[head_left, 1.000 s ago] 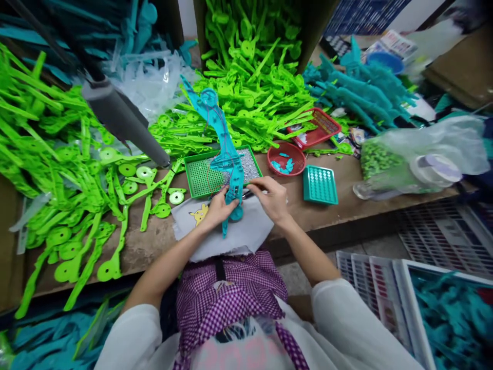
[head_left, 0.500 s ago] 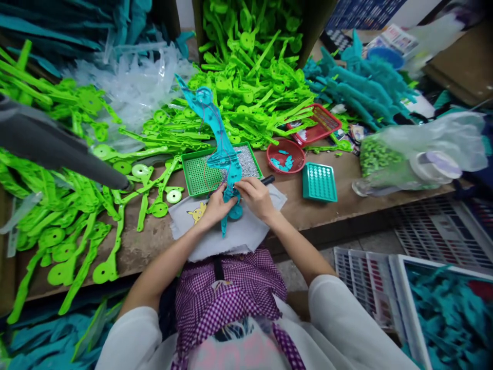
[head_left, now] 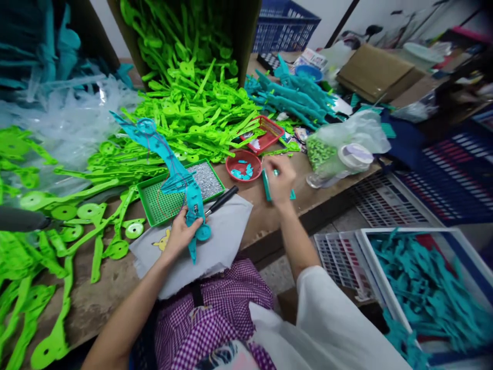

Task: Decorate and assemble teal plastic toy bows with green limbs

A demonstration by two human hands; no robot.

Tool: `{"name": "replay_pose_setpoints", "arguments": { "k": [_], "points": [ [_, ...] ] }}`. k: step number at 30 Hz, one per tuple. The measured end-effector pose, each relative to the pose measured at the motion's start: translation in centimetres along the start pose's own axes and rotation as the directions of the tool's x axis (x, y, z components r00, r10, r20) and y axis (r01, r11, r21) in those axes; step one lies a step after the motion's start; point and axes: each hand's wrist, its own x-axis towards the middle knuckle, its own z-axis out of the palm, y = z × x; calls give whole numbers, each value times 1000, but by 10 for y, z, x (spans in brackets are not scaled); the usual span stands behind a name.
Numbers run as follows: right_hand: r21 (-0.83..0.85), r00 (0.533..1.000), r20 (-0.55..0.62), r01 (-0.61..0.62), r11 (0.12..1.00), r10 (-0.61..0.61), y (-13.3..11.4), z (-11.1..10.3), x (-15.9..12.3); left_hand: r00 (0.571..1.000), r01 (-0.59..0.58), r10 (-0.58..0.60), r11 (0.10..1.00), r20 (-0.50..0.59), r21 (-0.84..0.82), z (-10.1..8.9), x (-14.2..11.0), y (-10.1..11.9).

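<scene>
My left hand (head_left: 182, 232) grips the lower end of a long blue plastic half-shell (head_left: 171, 160), its inner side up. Thin red wires run along it, and a small dark and metallic piece sits near my thumb. The shell slants up and left over a green perforated tray (head_left: 148, 206) that also holds many small silvery pieces. My right hand (head_left: 279, 177) is above the small teal tray (head_left: 266, 186) and hides most of it; its fingers are blurred by motion. A black-handled tool (head_left: 223, 200) lies on the grey cloth (head_left: 227, 226), right of the shell.
Bright green plastic parts (head_left: 181, 113) are heaped behind and to the left. A red round bowl (head_left: 243, 167) holds small blue pieces, with a red basket (head_left: 275, 134) behind it. At right stand a clear jar (head_left: 339, 164) and a crate (head_left: 370, 257) of teal parts.
My right hand has left the blue shell and moved right to the teal tray. My left hand still holds the shell. The camera view has turned to the right.
</scene>
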Motion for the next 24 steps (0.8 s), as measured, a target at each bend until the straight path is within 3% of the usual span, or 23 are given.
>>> {"name": "replay_pose_setpoints", "arguments": {
  "k": [2, 4, 7, 9, 13, 16, 19, 21, 24],
  "points": [
    [-258, 961, 70, -241, 936, 267, 52, -30, 47, 999, 28, -27, 999, 47, -29, 0, -2, 0],
    [-490, 848, 180, -361, 793, 498, 96, -48, 79, 998, 32, -31, 999, 64, -15, 0, -4, 0],
    [-587, 743, 191, -438, 681, 642, 130, -49, 95, 999, 16, -17, 999, 51, 33, 0, -3, 0],
    [-581, 722, 225, -439, 685, 654, 135, -40, 91, 999, 19, -20, 999, 43, 34, 1, -2, 0],
    [-496, 766, 313, -372, 784, 562, 135, -23, 84, 996, 68, -67, 997, 52, -25, 4, -2, 6],
    [-460, 776, 344, -352, 815, 529, 144, -25, 90, 996, 72, -71, 997, 53, -19, 4, -4, 9],
    [-325, 861, 290, -321, 890, 417, 149, -34, 98, 998, 44, -44, 999, 50, 10, 4, -6, 9],
    [-146, 944, 159, -267, 952, 289, 133, -33, 96, 998, 27, -27, 1000, 58, 7, 4, -7, 6],
    [104, 996, 60, -69, 992, 63, 65, -14, 66, 998, -9, 9, 1000, 64, -5, 3, -6, 2]
  ]
}}
